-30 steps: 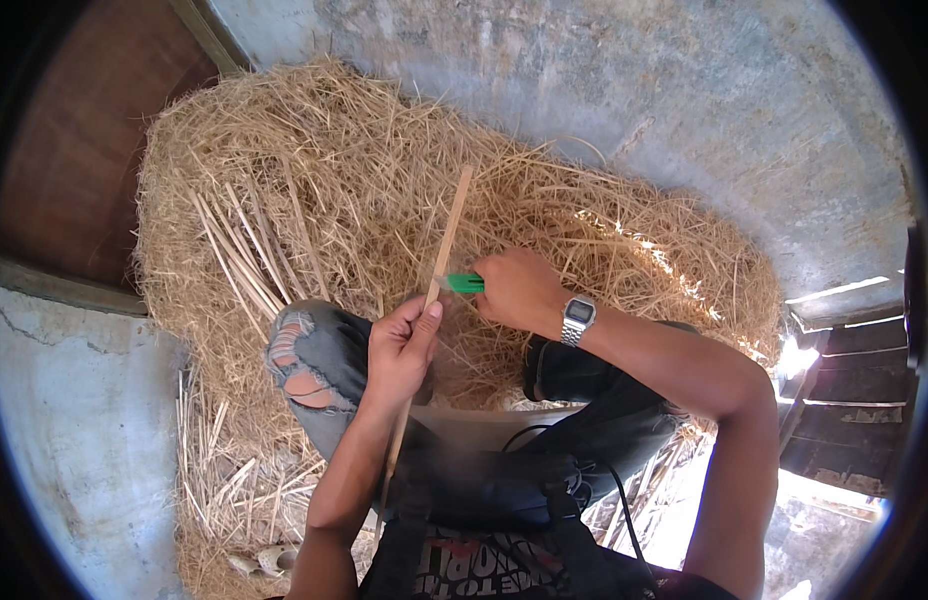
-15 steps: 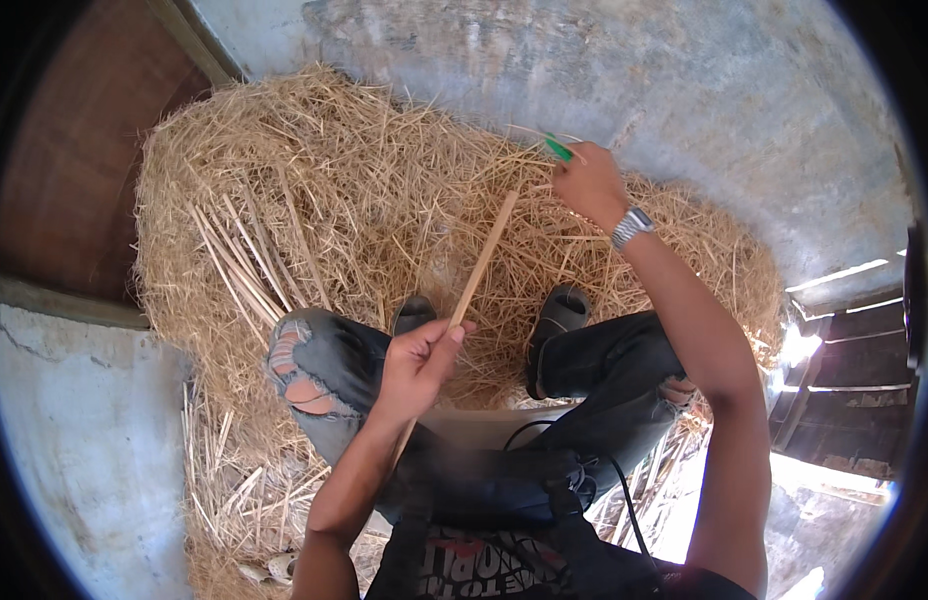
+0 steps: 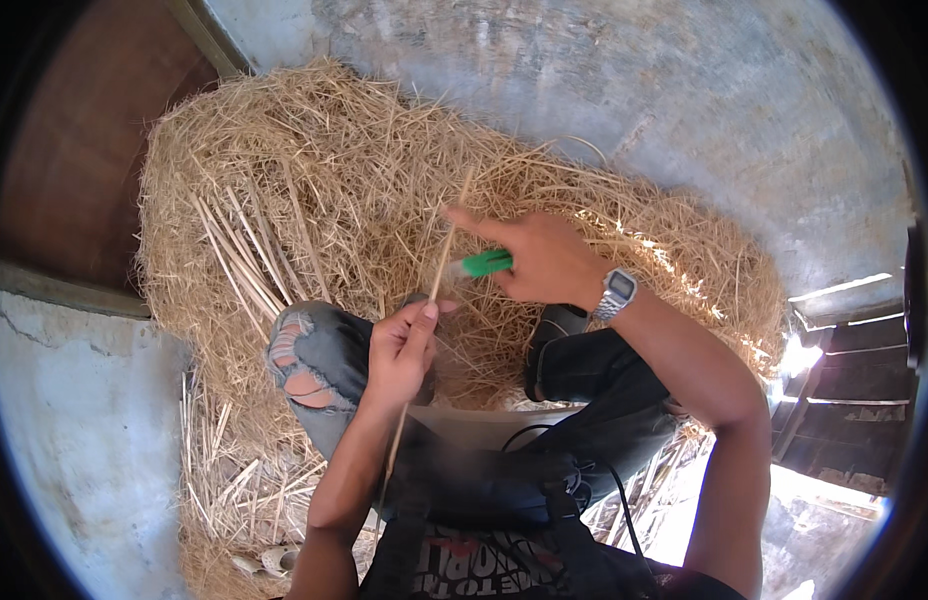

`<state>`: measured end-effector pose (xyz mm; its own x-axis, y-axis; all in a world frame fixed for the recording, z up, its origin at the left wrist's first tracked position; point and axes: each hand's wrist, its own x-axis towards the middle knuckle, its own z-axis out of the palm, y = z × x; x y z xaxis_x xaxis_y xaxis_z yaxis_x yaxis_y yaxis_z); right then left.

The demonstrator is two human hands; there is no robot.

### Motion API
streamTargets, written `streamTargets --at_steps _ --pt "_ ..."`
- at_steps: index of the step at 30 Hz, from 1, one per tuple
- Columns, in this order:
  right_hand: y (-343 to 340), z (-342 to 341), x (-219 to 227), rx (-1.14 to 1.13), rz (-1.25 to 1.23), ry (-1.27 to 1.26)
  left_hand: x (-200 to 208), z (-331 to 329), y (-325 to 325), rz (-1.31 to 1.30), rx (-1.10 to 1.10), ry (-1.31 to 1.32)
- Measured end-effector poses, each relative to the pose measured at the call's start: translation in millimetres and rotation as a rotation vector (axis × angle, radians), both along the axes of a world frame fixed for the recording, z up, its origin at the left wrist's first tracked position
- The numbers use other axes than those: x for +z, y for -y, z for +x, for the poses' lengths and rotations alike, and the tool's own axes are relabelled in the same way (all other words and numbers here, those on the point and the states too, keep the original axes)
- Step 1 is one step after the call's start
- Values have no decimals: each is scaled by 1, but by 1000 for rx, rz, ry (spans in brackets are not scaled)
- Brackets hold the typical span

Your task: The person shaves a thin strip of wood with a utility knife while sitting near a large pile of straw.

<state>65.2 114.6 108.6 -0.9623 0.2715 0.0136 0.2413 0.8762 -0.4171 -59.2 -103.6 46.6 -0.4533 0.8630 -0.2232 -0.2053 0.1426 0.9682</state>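
Observation:
My left hand (image 3: 399, 350) grips a thin, pale bamboo strip (image 3: 445, 252) between thumb and fingers. The strip slants upward away from me, and its lower end runs back along my left forearm. In my right hand (image 3: 549, 258) is a green-handled knife (image 3: 487, 263), held with the fingers curled round it. Its short blade is blurred and lies close to the strip's right side. My right index finger stretches out to the strip near its upper end; whether it touches I cannot tell.
A bundle of pale strips (image 3: 239, 255) leans on the straw heap (image 3: 364, 150) beside my left knee. A weathered bluish wall (image 3: 684, 90) rises behind the straw. More cut strips (image 3: 239, 490) lie low at the left. Wooden slats (image 3: 854, 355) let in bright light at the right.
My right hand has come back from the upper right to the strip, bringing the knife. The strip has turned edge-on and tilted more upright. A curled sliver now shows against the wall.

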Motion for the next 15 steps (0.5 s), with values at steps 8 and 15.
streamTargets --at_steps 8,15 --pt "13 -4 -22 187 11 -54 1 -5 0 41 -13 149" --pt "-29 5 -17 -40 4 -125 6 -6 1 -32 -151 151"
